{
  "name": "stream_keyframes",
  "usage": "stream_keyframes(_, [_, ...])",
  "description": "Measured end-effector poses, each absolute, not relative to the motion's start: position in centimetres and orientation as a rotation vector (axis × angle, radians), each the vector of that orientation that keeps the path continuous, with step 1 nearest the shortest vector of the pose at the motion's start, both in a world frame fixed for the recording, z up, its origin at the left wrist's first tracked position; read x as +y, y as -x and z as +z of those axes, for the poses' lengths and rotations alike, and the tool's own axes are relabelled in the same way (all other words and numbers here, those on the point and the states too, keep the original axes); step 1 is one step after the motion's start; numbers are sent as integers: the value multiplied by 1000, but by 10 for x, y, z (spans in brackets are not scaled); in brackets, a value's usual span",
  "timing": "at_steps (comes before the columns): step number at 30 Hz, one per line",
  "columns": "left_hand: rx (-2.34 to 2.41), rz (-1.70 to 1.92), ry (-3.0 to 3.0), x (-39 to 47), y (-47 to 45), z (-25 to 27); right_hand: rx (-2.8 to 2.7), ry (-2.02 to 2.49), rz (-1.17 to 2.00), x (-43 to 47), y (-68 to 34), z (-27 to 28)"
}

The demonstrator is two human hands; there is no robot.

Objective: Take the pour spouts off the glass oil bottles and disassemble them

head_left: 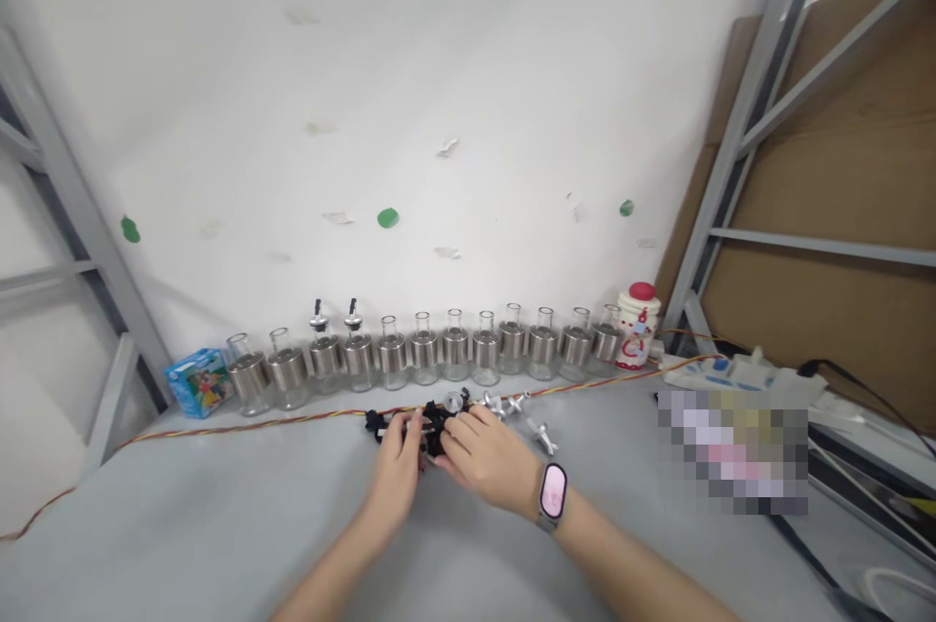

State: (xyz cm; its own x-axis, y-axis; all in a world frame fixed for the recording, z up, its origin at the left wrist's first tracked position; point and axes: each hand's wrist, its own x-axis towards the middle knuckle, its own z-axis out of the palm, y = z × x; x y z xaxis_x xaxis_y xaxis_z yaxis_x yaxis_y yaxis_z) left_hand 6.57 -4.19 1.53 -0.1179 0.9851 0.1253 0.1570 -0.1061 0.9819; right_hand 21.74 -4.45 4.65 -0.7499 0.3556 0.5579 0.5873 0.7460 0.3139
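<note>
My left hand [395, 471] and my right hand [487, 461] meet over a small heap of black parts [434, 419] on the table. The fingers of both are curled close together, and whatever they hold is mostly hidden and blurred. A round silver piece [453, 402] shows just beyond my right fingertips. To the right of that hand lie several loose silver pourer tops [518, 404]. Behind stands a row of glass bottles with metal bands [393, 350]. Two of them carry pourers with black tips, one being this pourer [353, 315]; the others have bare necks.
A blue box [200, 384] stands at the row's left end, a white jar with a red lid [639, 330] at its right. A twisted red and yellow wire [292, 423] crosses the grey table [219, 515]. On the right are a power strip [760, 373], cables and a pixelated item [735, 451].
</note>
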Motion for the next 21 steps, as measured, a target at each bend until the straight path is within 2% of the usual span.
stream_keyframes(3, [1362, 1388, -1533, -46, -68, 15, -2470, 739, -545, -44, -219, 47])
stream_keyframes(5, [1346, 1379, -1585, -50, -68, 18, -2375, 854, -288, -45, -219, 45])
stream_keyframes(7, [1348, 1333, -1604, -54, -69, 21, -2166, 1008, 184, -46, -215, 41])
stream_keyframes(11, [1387, 1272, -1831, -61, -73, 21, -1597, 1067, 1467, -49, -200, 33])
stream_keyframes(13, [1332, 1225, -2051, -62, -75, 19, -1271, 988, 1875, -49, -195, 33])
stream_keyframes(15, [1268, 1176, -2286, -61, -74, 17, -1052, 919, 2007, -49, -195, 34])
stream_keyframes(21, [1434, 1292, -2812, -53, -59, 19, -912, 747, 2058, -45, -206, 36])
